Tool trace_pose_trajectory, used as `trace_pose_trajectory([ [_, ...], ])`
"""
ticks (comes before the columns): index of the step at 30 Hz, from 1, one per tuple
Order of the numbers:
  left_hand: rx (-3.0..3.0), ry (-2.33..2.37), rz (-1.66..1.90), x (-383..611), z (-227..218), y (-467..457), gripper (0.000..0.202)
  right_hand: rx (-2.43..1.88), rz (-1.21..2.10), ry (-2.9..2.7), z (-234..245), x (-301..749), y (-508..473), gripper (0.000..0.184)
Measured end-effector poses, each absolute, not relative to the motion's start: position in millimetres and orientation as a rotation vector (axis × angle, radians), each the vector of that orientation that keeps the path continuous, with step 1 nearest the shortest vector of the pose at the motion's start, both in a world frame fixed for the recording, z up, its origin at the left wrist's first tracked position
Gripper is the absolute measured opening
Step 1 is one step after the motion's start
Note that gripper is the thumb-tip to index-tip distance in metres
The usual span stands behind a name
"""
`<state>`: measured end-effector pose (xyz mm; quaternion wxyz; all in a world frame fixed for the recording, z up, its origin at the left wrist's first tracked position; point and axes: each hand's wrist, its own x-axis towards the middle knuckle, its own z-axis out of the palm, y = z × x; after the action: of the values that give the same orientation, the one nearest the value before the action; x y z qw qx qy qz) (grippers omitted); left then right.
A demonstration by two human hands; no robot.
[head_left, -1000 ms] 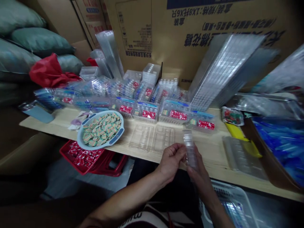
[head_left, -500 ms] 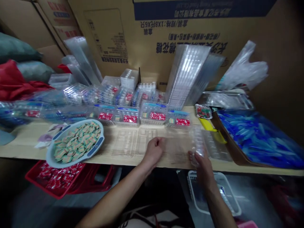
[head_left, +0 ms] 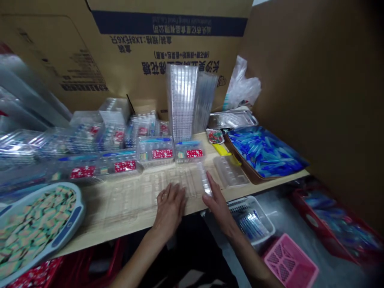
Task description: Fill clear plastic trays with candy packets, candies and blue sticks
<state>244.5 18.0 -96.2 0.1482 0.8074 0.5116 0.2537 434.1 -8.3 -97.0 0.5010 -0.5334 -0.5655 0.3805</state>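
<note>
Plainly, both hands are down on the pale wooden board [head_left: 96, 228], and what we read in them is pressing and steadying rather than carrying. Our left hand [head_left: 169, 202] lies spread, palm down and fingers loose, on a flat clear plastic blister tray [head_left: 186, 180]. It grips nothing, and we judge the flat palm is there because so light a sheet would slide or spring up. Our right hand [head_left: 216, 200] has its fingers stretched straight along a narrow stack of clear plastic trays [head_left: 203, 180], which stands on edge on the board between the two hands. The hand touches the stack, but we cannot tell whether the thumb clamps it. Just off the right hand's little-finger side lies a single clear compartment tray [head_left: 230, 172], and beyond that a brown cardboard tray of blue wrapped sticks [head_left: 264, 154]. Past both sets of fingertips runs a row of filled clear boxes with red labels [head_left: 156, 154], apart from the hands. Far out from the left wrist sits a blue-rimmed bowl of pastel striped squares [head_left: 67, 230]. Below the right wrist, under the board's edge, is a white plastic basket [head_left: 240, 204].
</note>
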Motion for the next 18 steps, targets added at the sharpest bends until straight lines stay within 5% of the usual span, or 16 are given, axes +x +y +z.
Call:
trace_pose_trajectory([
  [9,0.592,0.858,1.119,281.2,-49.0,-9.5,0.039,-1.150,1.071,-1.486,-100.4,415.8,-39.4,0.074],
  [18,0.474,0.804,1.123,282.7,-49.1,-4.3,0.040,-1.107,1.120,-1.401,-104.5,411.7,-34.7,0.073],
])
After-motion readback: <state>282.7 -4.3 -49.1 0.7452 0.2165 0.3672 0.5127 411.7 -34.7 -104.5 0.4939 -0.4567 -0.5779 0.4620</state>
